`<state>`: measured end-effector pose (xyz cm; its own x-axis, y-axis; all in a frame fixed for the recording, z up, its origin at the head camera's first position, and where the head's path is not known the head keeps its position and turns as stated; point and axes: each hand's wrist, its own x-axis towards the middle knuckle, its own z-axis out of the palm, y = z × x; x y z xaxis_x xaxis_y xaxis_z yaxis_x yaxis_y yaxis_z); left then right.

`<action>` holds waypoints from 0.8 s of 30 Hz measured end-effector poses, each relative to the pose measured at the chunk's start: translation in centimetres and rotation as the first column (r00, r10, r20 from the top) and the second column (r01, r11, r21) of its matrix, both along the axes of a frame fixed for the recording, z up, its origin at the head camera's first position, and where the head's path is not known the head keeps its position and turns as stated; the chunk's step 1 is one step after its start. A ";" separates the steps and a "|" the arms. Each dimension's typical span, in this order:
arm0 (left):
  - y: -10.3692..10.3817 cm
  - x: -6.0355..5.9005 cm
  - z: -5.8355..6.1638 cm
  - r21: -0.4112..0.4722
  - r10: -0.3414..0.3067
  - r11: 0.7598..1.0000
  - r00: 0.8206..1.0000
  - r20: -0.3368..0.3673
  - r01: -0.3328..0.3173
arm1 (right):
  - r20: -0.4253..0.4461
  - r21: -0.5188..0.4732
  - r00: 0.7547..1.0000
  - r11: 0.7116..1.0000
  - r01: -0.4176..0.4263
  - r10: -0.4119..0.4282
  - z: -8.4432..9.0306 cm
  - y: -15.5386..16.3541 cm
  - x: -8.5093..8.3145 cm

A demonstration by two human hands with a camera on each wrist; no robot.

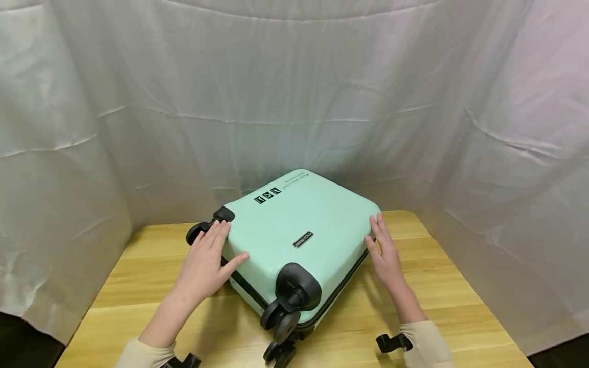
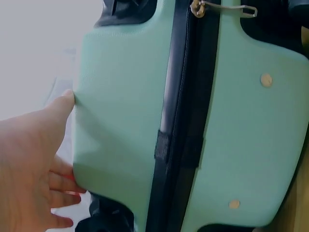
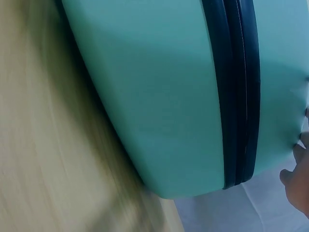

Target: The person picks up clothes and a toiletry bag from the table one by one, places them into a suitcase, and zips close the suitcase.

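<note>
Suitcase (image 1: 299, 240): small print near its far edge too tiny for me to read; underside hidden against the table (image 1: 138, 286). Right-wrist view: tabletop blurred, my right hand (image 3: 299, 179) cut off at the frame edge. Left-wrist view: my left hand (image 2: 29, 164) cropped, fingertips hidden behind the shell.

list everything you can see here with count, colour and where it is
suitcase: 1, mint green with black zip band, flat on the table's middle
wheels: black, at the suitcase's near end; exact count unclear
zip pull: 1, metal, on the zip band, left wrist view
table: 1, light wood, under the suitcase
sheet: white, hung behind and beside the table
left hand: 1, flat on the suitcase's left edge
right hand: 1, flat against its right edge
</note>
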<state>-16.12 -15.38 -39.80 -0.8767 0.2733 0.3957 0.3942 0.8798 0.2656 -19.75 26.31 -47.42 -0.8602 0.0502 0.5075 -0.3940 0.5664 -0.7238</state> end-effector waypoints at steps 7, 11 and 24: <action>-1.3 -1.6 0.8 -0.063 -0.096 0.993 0.993 0.066 0.100 | -0.019 0.078 0.999 0.996 0.044 -0.043 0.0 -0.5 1.3; -2.5 -3.8 2.2 -0.104 -0.132 0.983 0.979 0.157 0.149 | -0.076 0.175 0.996 0.982 0.065 -0.053 0.1 -1.3 2.6; -4.9 -9.6 4.0 -0.077 -0.260 0.947 0.886 0.384 0.312 | -0.296 0.328 0.953 0.944 0.042 0.061 0.5 -5.7 6.7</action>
